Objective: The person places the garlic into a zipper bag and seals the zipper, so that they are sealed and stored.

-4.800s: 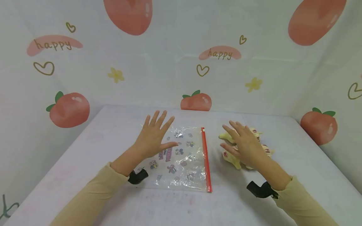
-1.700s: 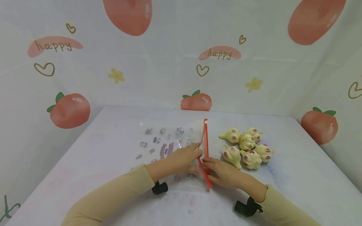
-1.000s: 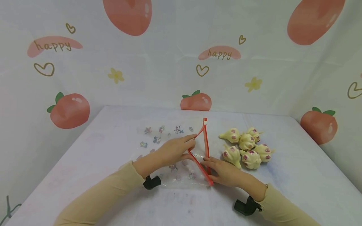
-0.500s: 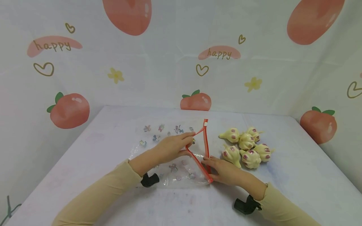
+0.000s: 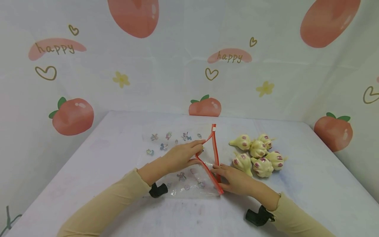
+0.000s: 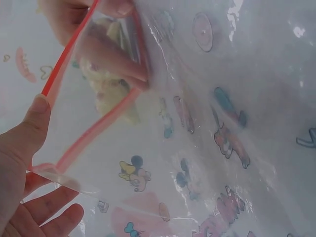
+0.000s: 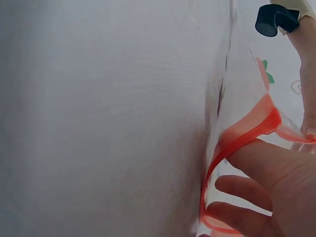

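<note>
A clear zip bag (image 5: 192, 187) with red zipper edges and printed cartoon figures lies on the table. Its mouth gapes toward the right side. My left hand (image 5: 182, 158) pinches one red edge of the mouth and holds it up and away to the left. In the left wrist view its thumb (image 6: 38, 111) lies on that edge. My right hand (image 5: 235, 180) rests at the near part of the mouth, its fingers (image 7: 242, 192) reaching just inside against the red edges. Several garlic bulbs (image 5: 258, 148), pale with purple streaks, lie beside the right hand.
A white cloth covers the table (image 5: 189, 217), and a printed curtain (image 5: 165, 82) with fruit and hearts hangs behind it. A black wrist camera (image 5: 158, 190) sits under the left wrist, another camera (image 5: 258, 216) under the right.
Both hands came down from hovering with spread fingers onto the bag. The left hand drew one red edge leftward and the flat bag's mouth opened; lately only slight shifts. The garlic stayed put.
</note>
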A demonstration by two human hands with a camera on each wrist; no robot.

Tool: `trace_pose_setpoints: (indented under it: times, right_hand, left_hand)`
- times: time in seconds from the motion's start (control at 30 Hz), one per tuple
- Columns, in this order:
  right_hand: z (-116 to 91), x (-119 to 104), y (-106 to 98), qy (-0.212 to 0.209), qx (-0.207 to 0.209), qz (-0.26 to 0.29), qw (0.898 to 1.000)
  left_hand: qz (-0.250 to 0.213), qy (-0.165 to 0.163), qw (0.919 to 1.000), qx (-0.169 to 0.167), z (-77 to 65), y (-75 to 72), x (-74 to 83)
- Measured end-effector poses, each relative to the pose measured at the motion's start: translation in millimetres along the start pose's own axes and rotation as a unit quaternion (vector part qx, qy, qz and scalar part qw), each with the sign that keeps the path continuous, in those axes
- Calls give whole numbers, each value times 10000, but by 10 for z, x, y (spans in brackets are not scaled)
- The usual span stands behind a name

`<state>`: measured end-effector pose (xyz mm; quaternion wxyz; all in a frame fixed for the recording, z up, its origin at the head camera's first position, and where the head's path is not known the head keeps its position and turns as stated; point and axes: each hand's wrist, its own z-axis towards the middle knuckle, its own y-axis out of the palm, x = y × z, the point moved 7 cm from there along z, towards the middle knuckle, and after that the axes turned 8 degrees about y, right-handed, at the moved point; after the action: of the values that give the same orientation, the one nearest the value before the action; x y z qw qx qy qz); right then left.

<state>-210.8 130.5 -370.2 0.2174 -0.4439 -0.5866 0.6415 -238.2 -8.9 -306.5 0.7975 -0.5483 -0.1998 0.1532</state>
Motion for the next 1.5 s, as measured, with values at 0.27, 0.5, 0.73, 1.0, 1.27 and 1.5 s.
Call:
trace_pose_setpoints:
  times: [0.27,0.5,0.73,1.0,1.27,1.5]
  right_hand:
    - [-33,-29,-48,-91,275,-70,9996]
    - [-70,-59,-162,-379,776,-25,9963]
    - [-127,-14,-304,-253,1131,102,9932]
    - [-231,100,-544,-28,1868,124,9823]
    - [-348,281,-770,136,2362,326,9711]
    - [-416,428,-813,129,2675,194,9633]
  left_hand:
    - [-90,6,9999,130,11,0,-18]
    - [-110,8,9997,212,12,7,-49]
    - [-150,-58,9997,195,8,16,-64]
    - [-218,-52,9996,192,9,16,-64]
    - [-216,13,9995,237,-5,23,-70]
    - [-219,81,9994,259,-5,20,-59]
